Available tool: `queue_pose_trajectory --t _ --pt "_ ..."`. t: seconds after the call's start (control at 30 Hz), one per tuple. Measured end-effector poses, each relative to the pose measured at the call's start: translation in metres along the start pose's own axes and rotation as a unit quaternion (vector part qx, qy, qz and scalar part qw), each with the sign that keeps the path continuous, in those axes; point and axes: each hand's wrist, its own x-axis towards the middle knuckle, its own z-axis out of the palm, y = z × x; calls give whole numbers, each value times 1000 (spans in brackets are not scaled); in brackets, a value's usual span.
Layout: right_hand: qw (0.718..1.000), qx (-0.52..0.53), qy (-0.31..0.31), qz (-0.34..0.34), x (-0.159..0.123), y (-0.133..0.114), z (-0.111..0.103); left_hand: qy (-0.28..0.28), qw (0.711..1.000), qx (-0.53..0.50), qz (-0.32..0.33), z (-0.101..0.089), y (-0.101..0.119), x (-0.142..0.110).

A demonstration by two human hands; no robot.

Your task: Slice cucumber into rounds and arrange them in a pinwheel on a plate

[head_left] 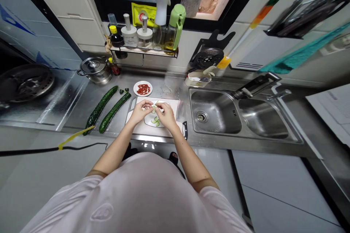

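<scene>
My left hand [142,110] and my right hand [166,114] meet over a white plate [147,120]. Their fingertips pinch together around a small, pale green-edged cucumber slice [154,107], partly hidden by the fingers. Several curved cucumber slices [155,121] lie fanned out on the plate just below. Beneath the plate is a light cutting board [139,129]. At its right edge shows the black handle of a knife [185,130]; the blade is mostly hidden.
Two whole-looking cucumbers [115,113] lie left of the board, with small cut ends [121,91] behind. A saucer [136,88] of chopped red pieces stands behind the board. To the right is a double sink [216,113]; a lidded pot [95,70] stands back left.
</scene>
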Motion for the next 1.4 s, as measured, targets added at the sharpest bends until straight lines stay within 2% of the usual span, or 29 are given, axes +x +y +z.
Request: queue_pose_trajectory --t 0.13,0.33,0.5,0.67,0.9,1.07,1.23,1.4 --pt "1000 -1 -23 4 3 -1 1 -7 1000 14 1 2 3 -2" --pt "999 31 -12 15 6 1 2 11 999 -23 -20 -2 -6 0" --pt "998 55 3 23 9 2 0 52 990 -68 -110 -7 -17 -2" --pt "998 62 3 22 11 0 -1 2 962 -155 -225 -5 -17 -8" --pt "998 68 -9 10 11 -3 -2 -57 920 -241 -304 -2 -7 -4" --pt "998 63 -20 -4 10 0 -1 -70 909 -271 -308 -1 -5 2" --pt "998 62 -30 -9 8 3 -1 -51 932 -232 -275 -2 -5 5" --pt "998 57 -36 -7 8 5 0 -44 940 -212 -265 -2 -6 6"
